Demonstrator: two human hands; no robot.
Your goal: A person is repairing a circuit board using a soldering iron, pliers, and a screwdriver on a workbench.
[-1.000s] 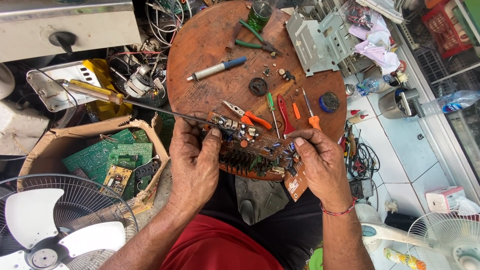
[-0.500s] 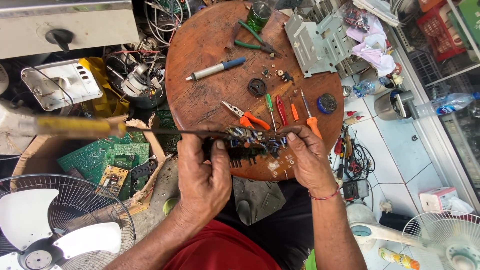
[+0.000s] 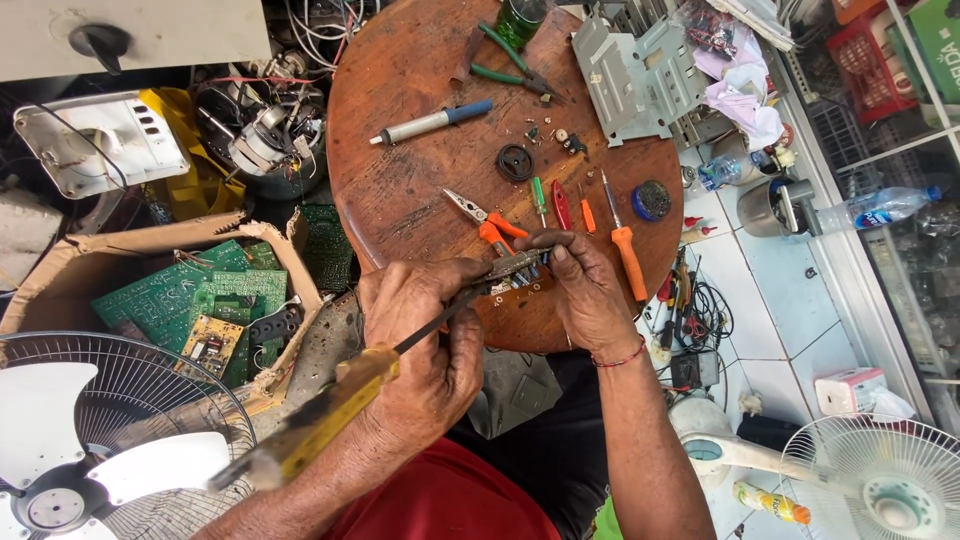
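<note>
My left hand grips a soldering iron with a yellow wooden handle; its dark shaft runs up to the right toward a small brown circuit board. My right hand holds that board by its right side, near the front edge of the round wooden table. The iron's tip meets the board between my hands, partly hidden by my fingers. Orange-handled pliers lie just beyond the board.
On the table lie an orange screwdriver, small red and green screwdrivers, a blue-tipped desoldering pump, green pliers and a metal chassis. A cardboard box of green circuit boards sits left. Fans stand at both lower corners.
The iron has swung from lying level out to the left to slanting down toward me. Both hands and the board have shifted slightly toward the table's front edge.
</note>
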